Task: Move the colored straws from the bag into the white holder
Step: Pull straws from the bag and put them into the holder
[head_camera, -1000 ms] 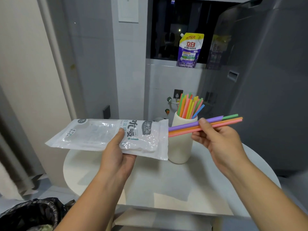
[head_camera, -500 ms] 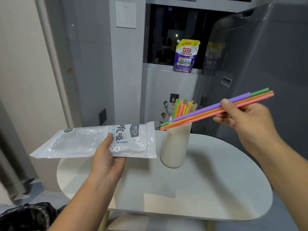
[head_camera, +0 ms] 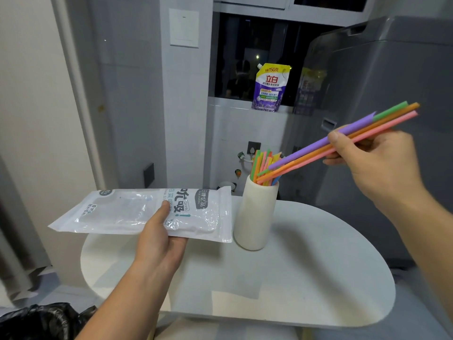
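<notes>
My right hand (head_camera: 375,155) pinches four coloured plastic straws (head_camera: 306,157) mid-length. They're probably light, slick and bendy. White ribbed holder (head_camera: 255,217) sits down-left. Left hand (head_camera: 159,239) grips clear plastic bag (head_camera: 117,212).

Bare left hand (head_camera: 159,244), bare right hand (head_camera: 382,163), bare forearms (head_camera: 117,303)

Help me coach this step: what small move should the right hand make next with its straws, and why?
Probably raise the right hand so the held straws tip more upright, then slide them down into the white holder. Their lower ends sit at its mouth among the standing straws, but the bundle lies at a low slant, so letting go now might spill them.
</notes>
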Available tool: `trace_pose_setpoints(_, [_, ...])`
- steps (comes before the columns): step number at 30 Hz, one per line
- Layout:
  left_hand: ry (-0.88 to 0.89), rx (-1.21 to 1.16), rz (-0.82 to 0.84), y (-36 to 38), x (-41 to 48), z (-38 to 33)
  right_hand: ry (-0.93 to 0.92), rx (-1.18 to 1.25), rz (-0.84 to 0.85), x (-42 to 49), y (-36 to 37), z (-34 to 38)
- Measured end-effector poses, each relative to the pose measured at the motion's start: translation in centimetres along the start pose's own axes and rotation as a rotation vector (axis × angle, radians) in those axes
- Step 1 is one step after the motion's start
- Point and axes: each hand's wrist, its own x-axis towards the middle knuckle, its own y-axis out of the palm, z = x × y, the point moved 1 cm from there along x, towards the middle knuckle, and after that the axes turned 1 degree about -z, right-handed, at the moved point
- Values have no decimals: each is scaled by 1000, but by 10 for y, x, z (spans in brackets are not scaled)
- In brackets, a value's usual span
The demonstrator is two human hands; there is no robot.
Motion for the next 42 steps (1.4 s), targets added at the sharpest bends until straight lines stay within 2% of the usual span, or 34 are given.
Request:
trace_pose_setpoints(17, [0, -3, 18, 3, -2, 1, 48, -208, 180, 24, 22, 1])
trace_pose_setpoints(25, [-7, -4, 17, 3, -1, 0, 55, -199, 133, 40, 26, 11])
trace_pose_setpoints(31, [-15, -13, 9, 4, -2, 1, 71, -223, 179, 35, 30, 7])
trace_pose_setpoints(42, [-16, -14, 15, 3, -2, 3, 108, -352, 373, 53, 56, -7])
